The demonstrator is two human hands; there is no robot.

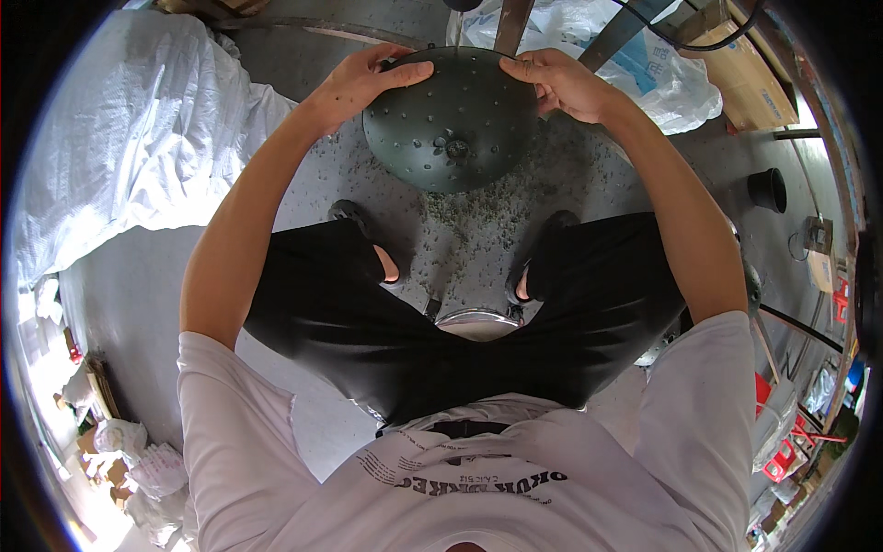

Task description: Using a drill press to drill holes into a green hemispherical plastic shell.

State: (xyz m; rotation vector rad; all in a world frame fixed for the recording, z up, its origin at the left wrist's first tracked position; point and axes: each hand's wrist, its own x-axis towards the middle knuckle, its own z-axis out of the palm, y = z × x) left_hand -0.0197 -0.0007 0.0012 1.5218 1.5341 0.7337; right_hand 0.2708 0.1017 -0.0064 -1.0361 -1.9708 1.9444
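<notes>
A dark green, dome-shaped shell (441,120) is held up in front of me, its rounded side toward me. Small round marks dot its surface, and a larger round one sits low near the middle. My left hand (368,85) grips its upper left rim, with the thumb lying on the outer face. On the upper right rim my right hand (556,81) holds it the same way, thumb in front. The other fingers are partly hidden behind the shell. A thin upright rod (453,29) meets the top edge between my hands.
Small dark bits (460,230) litter the grey floor below the shell. A large white woven sheet (138,138) bulges at the left. Far right are a clear plastic bag (681,97), a cardboard box (750,87) and a black pot (766,190). Metal legs (618,41) stand behind the shell.
</notes>
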